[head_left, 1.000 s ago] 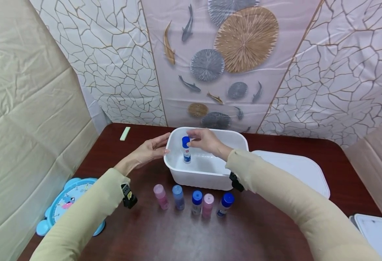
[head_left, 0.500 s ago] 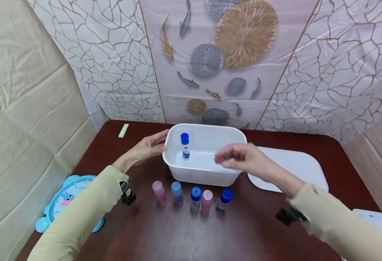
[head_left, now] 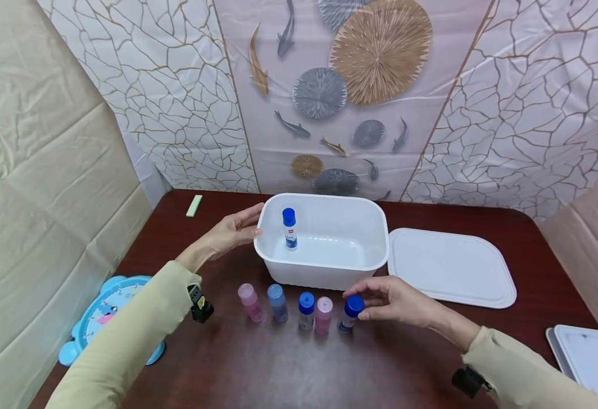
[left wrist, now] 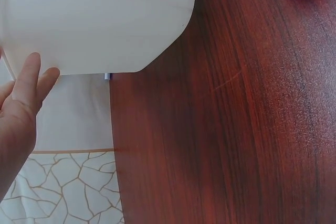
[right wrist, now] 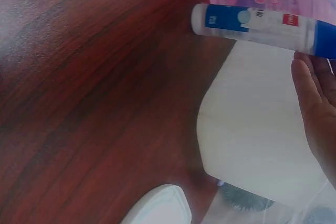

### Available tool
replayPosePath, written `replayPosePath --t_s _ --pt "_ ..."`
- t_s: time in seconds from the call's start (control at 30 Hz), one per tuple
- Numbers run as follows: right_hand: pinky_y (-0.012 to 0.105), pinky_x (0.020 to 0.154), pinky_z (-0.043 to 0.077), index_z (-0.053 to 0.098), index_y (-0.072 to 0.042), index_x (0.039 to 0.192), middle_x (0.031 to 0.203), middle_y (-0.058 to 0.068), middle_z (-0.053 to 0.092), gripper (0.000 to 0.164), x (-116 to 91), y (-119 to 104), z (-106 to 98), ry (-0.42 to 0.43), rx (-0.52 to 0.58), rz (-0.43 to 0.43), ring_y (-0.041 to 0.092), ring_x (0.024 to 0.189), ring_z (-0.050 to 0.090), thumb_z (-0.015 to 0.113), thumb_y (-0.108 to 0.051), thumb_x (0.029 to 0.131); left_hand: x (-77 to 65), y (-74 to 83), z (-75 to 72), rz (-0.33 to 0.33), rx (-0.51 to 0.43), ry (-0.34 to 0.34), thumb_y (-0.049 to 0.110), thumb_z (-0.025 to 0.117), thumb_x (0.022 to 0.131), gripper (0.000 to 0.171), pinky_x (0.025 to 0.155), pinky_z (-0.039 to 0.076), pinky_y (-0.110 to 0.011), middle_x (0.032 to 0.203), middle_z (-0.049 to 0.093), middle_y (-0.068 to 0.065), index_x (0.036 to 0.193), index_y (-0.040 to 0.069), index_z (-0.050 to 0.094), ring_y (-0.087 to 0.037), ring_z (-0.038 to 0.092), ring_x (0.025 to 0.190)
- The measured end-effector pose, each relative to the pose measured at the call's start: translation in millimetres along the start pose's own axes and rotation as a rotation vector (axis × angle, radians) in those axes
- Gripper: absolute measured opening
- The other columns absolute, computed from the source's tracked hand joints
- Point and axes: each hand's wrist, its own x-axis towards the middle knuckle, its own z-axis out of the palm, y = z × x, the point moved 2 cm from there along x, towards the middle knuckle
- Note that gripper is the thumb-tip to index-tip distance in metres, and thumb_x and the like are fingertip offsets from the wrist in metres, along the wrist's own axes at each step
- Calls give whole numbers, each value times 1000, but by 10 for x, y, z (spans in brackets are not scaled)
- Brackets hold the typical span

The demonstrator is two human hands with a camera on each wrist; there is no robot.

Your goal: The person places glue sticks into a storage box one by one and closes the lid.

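My right hand [head_left: 393, 301] has its thumb and fingers around the dark blue cap of a clear glue bottle [head_left: 347, 322], upright at the right end of a row. The thumb touches the cap's right side; the other fingertips are partly hidden behind it. In the right wrist view this glue bottle [right wrist: 257, 22] shows a blue and white label. My left hand [head_left: 223, 238] rests with extended fingers on the left rim of a white plastic box [head_left: 319, 275]. Inside the box, at its left end, stands another blue-capped glue bottle [head_left: 290, 233].
The row also has a pink bottle [head_left: 251, 304], a light blue bottle [head_left: 278, 305], a blue-capped bottle [head_left: 306, 312] and another pink bottle [head_left: 323, 316]. A white lid [head_left: 452, 267] lies right of the box. A blue toy clock [head_left: 105, 312] and a pale green strip [head_left: 193, 205] lie left.
My right hand let go of the blue-capped bottle inside the box, came out to the right, and moved down to the rightmost bottle of the row. The left hand stays on the rim.
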Motion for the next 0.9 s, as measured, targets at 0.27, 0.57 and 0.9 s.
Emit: replayPosePath --t_s 0.27,0.57,0.9 --pt "28 81 56 59 7 112 104 13 67 30 -56 -99 -57 60 -96 -37 8 93 66 67 -6 86 9 -14 9 -16 0 12 3 57 92 67 100 44 -37 152 31 -10 150 14 24 -30 38 135" --pt "21 70 54 64 0 108 99 -1 70 26 -61 -909 -442 237 -245 -209 9 82 65 64 8 83 15 -10 -6 -12 -8 10 2 55 93 66 100 44 -37 152 31 -10 150 14 23 -30 38 135" --pt "21 70 55 65 -1 106 93 -4 70 23 605 -962 -498 534 -141 -168 8 80 64 67 2 84 2 -13 0 -3 -9 5 5 58 92 68 103 41 -40 153 30 -10 150 13 23 -29 37 135"
